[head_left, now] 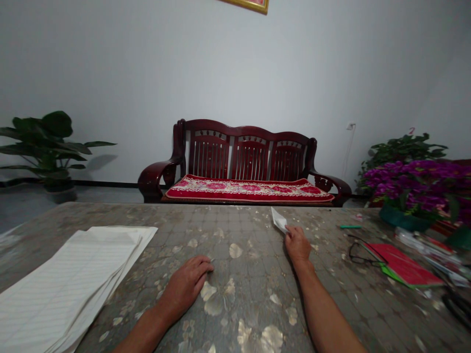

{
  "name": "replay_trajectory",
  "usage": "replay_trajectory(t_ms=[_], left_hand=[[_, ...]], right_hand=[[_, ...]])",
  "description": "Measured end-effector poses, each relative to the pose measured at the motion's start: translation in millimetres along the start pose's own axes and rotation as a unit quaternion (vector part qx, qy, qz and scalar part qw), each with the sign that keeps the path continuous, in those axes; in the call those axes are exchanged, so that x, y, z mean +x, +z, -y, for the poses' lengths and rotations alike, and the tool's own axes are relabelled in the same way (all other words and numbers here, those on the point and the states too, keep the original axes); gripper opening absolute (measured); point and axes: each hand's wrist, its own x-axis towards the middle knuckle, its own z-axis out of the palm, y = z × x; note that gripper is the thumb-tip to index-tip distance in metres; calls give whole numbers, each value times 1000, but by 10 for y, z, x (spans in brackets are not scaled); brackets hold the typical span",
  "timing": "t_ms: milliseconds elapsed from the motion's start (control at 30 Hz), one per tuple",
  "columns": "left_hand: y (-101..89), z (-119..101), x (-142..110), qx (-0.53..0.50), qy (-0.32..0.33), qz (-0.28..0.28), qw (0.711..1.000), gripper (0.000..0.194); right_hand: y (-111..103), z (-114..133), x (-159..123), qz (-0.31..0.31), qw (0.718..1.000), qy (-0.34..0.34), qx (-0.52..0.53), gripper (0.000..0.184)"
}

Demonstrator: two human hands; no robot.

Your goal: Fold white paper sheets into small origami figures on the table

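My right hand is closed on a small folded piece of white paper, gripped between thumb and fingers at its lower end. The paper tilts up to the left above the far part of the table. On the flower-patterned tablecloth rests my left hand, palm down with loosely bent fingers and nothing visible in it. To its left lies a stack of lined white paper sheets.
On the right lie a red booklet, dark-framed glasses and a green pen. Purple flowers stand in a teal pot behind them. A wooden bench is beyond the table's far edge.
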Motion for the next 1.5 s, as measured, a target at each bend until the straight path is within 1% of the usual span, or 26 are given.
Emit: replay_trajectory(t_ms=[267,467,600,900,1267,1500], left_hand=[[-2,-2,-2,-6,-3,-5,1000,25],[-7,1,-2,-5,0,-4,1000,24],[-17,-4,1,-1,-1,0,1000,24],[-2,12,-8,4,-7,7,1000,24],[-14,6,-6,1,-9,17,1000,24],[-3,13,-4,0,-10,17,1000,24]], right_hand=[[19,-17,9,-13,1000,3,21,32],[49,-52,28,-26,999,16,43,33],[55,-63,29,-20,999,18,44,34],[30,-31,18,-29,999,23,37,34],[-49,31,25,13,998,62,19,37],[-45,10,34,17,998,58,34,36]])
